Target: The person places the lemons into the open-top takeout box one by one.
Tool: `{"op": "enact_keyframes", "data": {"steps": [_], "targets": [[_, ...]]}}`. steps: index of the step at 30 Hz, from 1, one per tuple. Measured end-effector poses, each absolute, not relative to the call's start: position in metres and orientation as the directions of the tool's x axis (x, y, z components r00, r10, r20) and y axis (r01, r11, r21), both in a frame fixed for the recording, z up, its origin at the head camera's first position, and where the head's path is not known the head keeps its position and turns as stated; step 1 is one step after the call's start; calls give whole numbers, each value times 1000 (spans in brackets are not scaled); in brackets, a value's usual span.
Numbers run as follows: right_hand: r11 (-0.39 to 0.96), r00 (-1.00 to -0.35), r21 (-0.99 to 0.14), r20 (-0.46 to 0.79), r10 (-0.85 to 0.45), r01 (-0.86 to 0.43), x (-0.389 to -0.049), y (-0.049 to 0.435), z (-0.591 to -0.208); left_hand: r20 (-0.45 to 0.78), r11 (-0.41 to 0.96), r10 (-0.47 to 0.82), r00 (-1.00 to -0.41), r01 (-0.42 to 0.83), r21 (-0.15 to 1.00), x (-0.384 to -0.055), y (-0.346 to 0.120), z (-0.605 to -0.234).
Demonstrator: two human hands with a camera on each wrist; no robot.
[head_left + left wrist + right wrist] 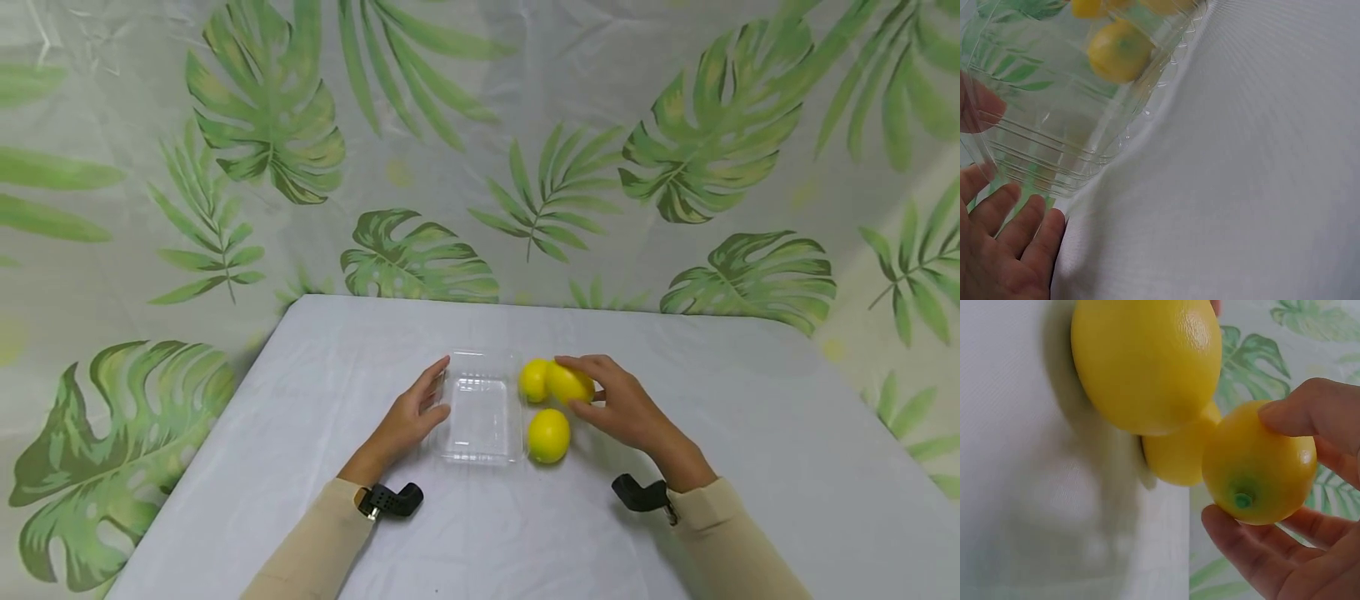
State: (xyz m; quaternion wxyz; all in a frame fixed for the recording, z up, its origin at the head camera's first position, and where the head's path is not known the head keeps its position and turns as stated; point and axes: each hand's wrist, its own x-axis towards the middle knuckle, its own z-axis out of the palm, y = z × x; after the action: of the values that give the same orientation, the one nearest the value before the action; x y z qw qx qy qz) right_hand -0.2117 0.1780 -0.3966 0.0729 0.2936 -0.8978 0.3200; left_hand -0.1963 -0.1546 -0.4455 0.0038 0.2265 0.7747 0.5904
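My right hand (622, 410) pinches a yellow lemon (570, 384) between thumb and fingers. Its green stem end (1244, 500) faces the right wrist camera. A second lemon (533, 381) sits just left of the held one, which partly covers it in the head view. Nearer to me lies a third lemon (549, 436), beside the right edge of a clear plastic container (480, 417). At the container's left side is my left hand (405, 419), fingers extended along the wall and thumb apart from them. The left wrist view shows these fingertips (1054, 219) right at the container's ribbed edge.
A white cloth (480, 533) covers the table, whose far edge meets a leaf-patterned backdrop (555, 167). Black wrist devices (393, 500) are strapped over both wrists, by the beige sleeves (735, 533).
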Motion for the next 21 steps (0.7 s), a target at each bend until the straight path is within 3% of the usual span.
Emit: {"op": "enact_keyframes", "data": {"steps": [6,21], "targets": [[615,-822,-550,303,-483,-565,-215,169,-393,278,212,336,-900,360,908,-207,-156,-466],[582,-783,-532,317,-535,-614,-227,147,-381,284,223,323,-903,365,904,-209,-156,-468]]}}
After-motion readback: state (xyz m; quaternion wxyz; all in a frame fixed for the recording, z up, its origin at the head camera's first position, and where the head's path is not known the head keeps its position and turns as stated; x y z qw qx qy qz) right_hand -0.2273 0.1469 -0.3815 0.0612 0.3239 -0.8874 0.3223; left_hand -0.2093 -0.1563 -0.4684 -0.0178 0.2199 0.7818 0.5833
